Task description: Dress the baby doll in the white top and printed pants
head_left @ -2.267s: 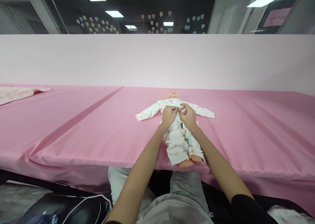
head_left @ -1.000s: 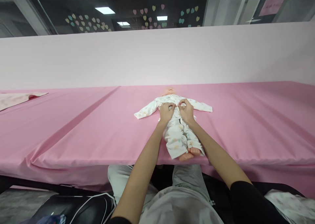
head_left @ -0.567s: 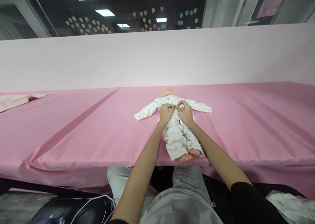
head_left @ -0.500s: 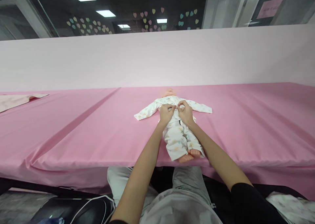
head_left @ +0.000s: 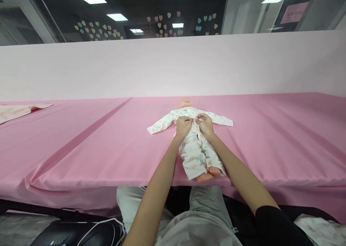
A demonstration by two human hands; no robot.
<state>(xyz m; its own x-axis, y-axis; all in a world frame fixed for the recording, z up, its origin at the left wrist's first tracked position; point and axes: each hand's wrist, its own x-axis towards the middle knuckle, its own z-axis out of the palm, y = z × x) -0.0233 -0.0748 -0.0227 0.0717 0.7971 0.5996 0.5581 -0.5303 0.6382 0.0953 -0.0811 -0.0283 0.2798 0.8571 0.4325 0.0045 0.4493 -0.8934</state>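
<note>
A baby doll (head_left: pixel 186 102) lies on its back on the pink-covered table, head away from me and bare feet at the near edge. It wears a white patterned romper (head_left: pixel 192 155) with the sleeves spread out to both sides. Over the chest, my left hand (head_left: pixel 183 125) pinches the front of the romper between thumb and finger. Close beside it, my right hand (head_left: pixel 204 124) pinches the fabric from the other side. The fingertips of both hands nearly meet. Any fastener between them is too small to make out.
A pink cloth (head_left: pixel 273 138) covers the table, with folds on the left. Pale folded fabric (head_left: pixel 20 112) lies at the far left. Behind the table stands a low white wall (head_left: pixel 167 67). Below right is more patterned fabric (head_left: pixel 321 229); a white cable (head_left: pixel 101 222) hangs lower left.
The view has tilted slightly upward. Both hands stay at the doll's chest, pinching the romper; the right fingers have shifted and flattened a little.
</note>
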